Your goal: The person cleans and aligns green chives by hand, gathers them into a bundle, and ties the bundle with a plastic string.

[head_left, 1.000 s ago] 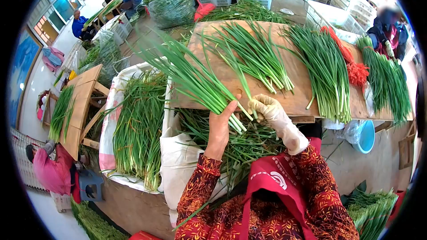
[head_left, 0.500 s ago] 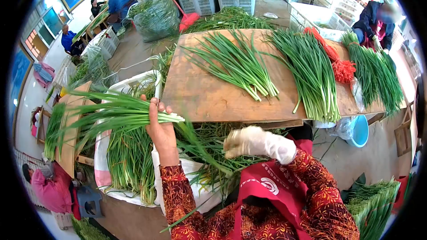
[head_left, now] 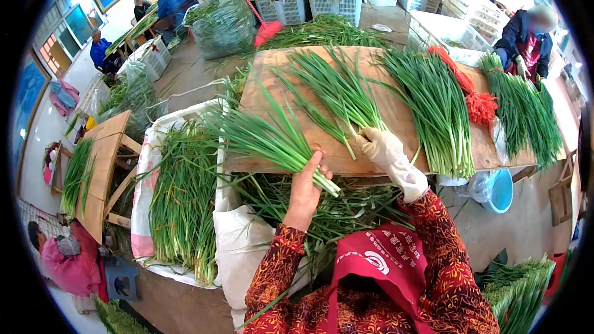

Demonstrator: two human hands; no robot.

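Note:
My bare left hand [head_left: 305, 187] is closed around a bunch of garlic chives [head_left: 272, 139], whose pale cut ends stick out past the fingers over the table's front edge. The leaves fan out to the upper left. My right hand [head_left: 382, 148], in a whitish glove, has its fingers curled at the stem ends of a small pile of garlic chives [head_left: 346, 96] lying on the wooden table [head_left: 266, 83]. Just to the right lies a larger chive bundle [head_left: 436, 111].
Red ties [head_left: 479, 106] lie between the larger bundle and another chive bundle [head_left: 523, 105]. Below left stands a white crate [head_left: 146, 210] full of chives. Loose leaves [head_left: 334, 210] lie beneath the table edge. A blue bucket [head_left: 500, 185] is at right; a co-worker [head_left: 526, 40] stands beyond.
My left hand has moved right with its chives, now over the table's front edge. My right hand has gone from below the edge up to the pile on the table.

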